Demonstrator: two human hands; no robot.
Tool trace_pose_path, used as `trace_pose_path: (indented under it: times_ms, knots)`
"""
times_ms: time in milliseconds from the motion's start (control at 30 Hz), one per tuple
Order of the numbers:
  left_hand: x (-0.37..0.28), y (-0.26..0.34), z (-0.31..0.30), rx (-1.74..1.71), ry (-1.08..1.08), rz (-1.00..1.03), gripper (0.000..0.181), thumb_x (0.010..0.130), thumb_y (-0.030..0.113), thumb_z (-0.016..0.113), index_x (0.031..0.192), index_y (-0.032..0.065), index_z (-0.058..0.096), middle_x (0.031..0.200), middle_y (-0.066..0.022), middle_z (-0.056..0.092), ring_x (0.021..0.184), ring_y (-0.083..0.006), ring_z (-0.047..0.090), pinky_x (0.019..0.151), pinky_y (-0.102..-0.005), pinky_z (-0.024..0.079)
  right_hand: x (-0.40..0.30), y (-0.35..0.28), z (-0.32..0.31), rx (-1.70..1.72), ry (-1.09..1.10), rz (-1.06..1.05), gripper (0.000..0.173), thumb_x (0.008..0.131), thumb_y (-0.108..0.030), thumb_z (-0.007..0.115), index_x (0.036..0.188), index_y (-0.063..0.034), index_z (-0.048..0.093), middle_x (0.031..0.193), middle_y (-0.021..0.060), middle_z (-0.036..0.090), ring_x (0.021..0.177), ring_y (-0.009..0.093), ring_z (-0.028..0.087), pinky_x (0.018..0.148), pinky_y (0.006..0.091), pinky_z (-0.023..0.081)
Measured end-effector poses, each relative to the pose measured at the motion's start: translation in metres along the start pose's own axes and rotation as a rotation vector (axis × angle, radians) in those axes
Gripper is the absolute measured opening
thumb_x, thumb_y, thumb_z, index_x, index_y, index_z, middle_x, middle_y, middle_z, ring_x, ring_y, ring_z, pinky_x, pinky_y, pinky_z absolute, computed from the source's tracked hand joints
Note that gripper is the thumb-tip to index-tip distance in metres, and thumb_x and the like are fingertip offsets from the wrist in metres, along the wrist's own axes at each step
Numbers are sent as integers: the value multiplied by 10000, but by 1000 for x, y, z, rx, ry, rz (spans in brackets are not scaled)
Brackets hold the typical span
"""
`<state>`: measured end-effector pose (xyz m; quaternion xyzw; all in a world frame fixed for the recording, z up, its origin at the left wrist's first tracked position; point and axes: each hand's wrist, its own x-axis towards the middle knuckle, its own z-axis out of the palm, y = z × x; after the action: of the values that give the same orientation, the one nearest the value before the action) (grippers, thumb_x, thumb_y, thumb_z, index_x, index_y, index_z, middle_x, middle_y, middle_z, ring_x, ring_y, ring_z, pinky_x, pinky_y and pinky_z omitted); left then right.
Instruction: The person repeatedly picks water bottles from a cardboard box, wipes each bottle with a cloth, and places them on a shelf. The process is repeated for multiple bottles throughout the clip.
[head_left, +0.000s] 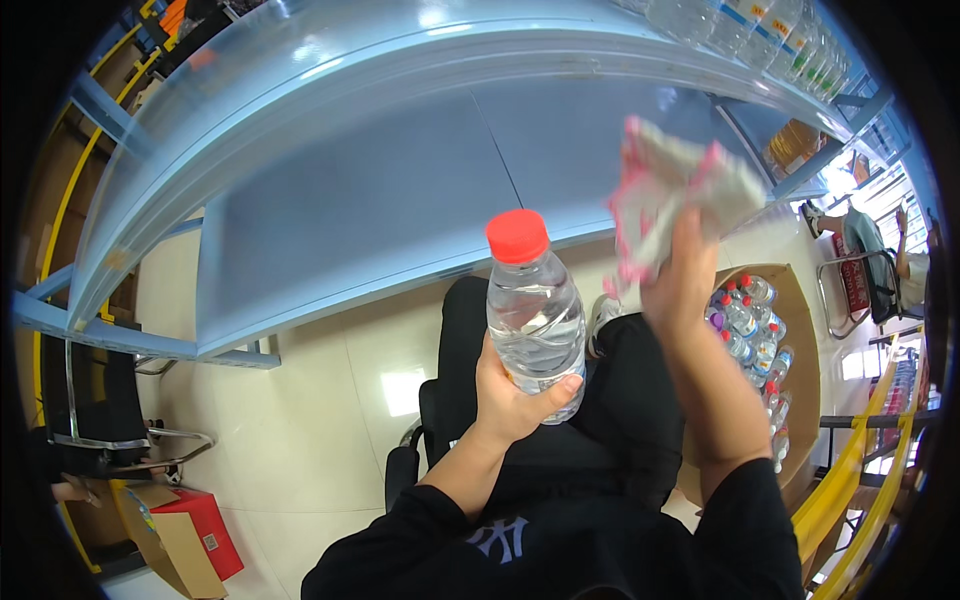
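Note:
A clear plastic bottle (534, 315) with a red screw cap (517, 236) stands nearly upright above my lap. My left hand (517, 401) is wrapped around its lower part, the thumb across the front. Clear liquid shows inside the bottle, and its label is mostly covered by my fingers. To the right and farther forward, my right hand (682, 277) grips a pale cloth (675, 176) with pink edging. Cloth and hand are blurred, and the cloth is apart from the bottle.
Before me is a light-blue metal shelf unit (337, 195); several clear bottles (757, 34) stand on its upper level at right. An open cardboard box (802, 360) of capped bottles sits by my right side. A red box (199, 532) lies at lower left. People sit at both sides.

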<state>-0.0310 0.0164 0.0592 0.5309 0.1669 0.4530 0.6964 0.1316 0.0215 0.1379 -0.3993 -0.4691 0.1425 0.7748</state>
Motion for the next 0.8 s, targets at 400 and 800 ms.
trace_pose_path:
  times_ms: [400, 800]
  knots:
    - [6, 11, -22, -279, -193, -77, 649, 663, 226, 705, 1204, -17, 442, 1101, -92, 514, 1006, -174, 504, 878, -317, 388, 168, 16, 140, -1147, -534, 88, 527, 827, -438, 460, 1147, -20, 485, 1148, 185, 516, 1068, 331, 488, 921, 428, 365]
    - [7, 9, -28, -356, -165, -127, 783, 626, 309, 717, 1221, -66, 373, 1059, -150, 517, 926, -253, 570, 785, -356, 474, 140, 27, 108, -900, -283, -418, 395, 830, -287, 486, 1128, -29, 515, 1109, 161, 540, 1042, 263, 492, 904, 370, 343]
